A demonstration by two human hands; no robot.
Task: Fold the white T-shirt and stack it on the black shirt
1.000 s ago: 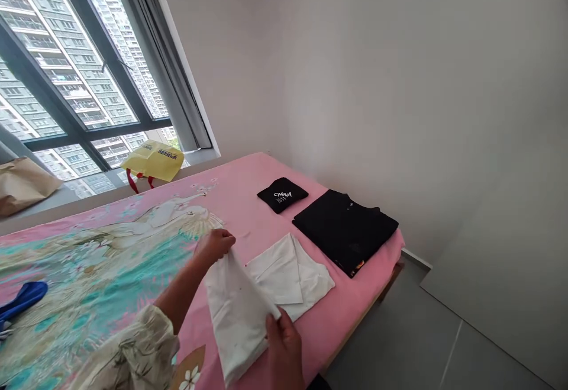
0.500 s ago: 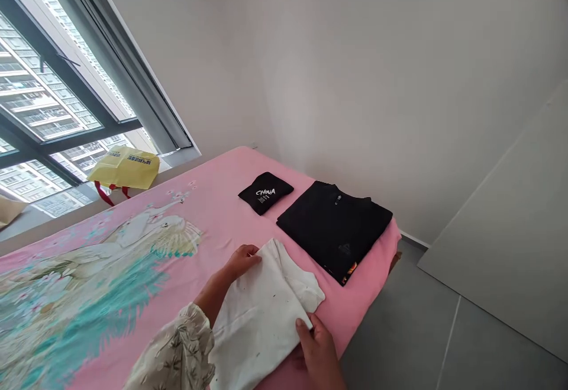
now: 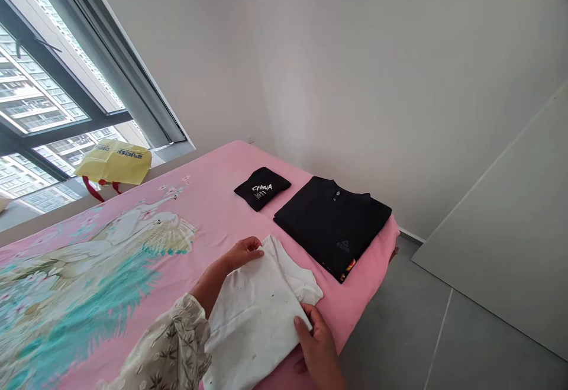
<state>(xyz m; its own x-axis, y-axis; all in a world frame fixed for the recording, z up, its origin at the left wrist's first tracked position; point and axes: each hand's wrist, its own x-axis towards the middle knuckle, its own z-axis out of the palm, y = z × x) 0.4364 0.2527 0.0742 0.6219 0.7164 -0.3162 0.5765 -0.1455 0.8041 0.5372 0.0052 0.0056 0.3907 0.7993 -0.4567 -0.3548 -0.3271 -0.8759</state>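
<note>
A white garment with small dark specks (image 3: 257, 319), partly folded, lies on the near part of the bed. My left hand (image 3: 243, 254) pinches its far left edge near the top corner. At the right edge, my right hand (image 3: 316, 339) grips the folded side between thumb and fingers. Beyond the white cloth lies a folded black T-shirt (image 3: 332, 221) with an orange print at its lower corner. Left of that shirt sits a small folded black garment (image 3: 262, 188) lettered "CHINA". The lower end of the white garment runs out of the picture.
The pink bedsheet (image 3: 213, 200) carries a large bird print on the left. A yellow bag (image 3: 115, 162) with red handles rests on the window sill. Walls stand behind the bed, and grey floor tiles (image 3: 408, 307) lie to its right.
The view has shifted slightly, so the bed and window sit a little further left. Both hands keep their hold on the white garment, which has hardly moved.
</note>
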